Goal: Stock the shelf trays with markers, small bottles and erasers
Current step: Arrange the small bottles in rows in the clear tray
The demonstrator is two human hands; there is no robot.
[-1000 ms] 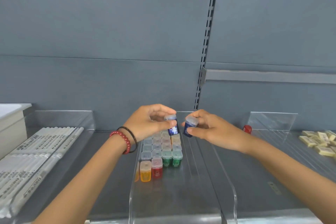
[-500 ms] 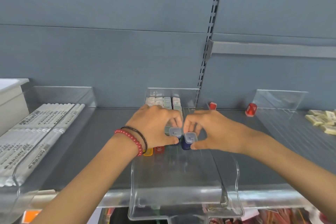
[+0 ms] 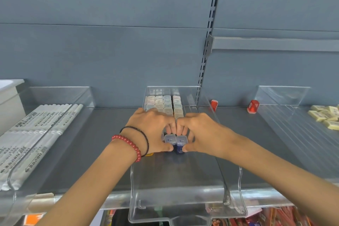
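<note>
So both forearms reach forward, knuckles touching over the middle clear tray [image 3: 185,205]. Left hand [image 3: 153,130] pinches a clear-capped bottle [image 3: 170,138]; right hand [image 3: 199,132] pinches the blue bottle [image 3: 181,143] beside it. The two bottles touch, standing upright at the front of the bottle rows [image 3: 166,103]. Markers [image 3: 36,134] in left tray, erasers [image 3: 327,115] in right.

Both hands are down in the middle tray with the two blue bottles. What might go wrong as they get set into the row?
1. The left hand and right hand crowd the packed bottles behind; pulling the fingers out may tip neighbours.
2. The two blue bottles stand at the open front of the clear middle tray, with nothing before them; a nudge could topple them forward.
3. The beaded bracelet hangs near the orange bottle and may snag it.
</note>
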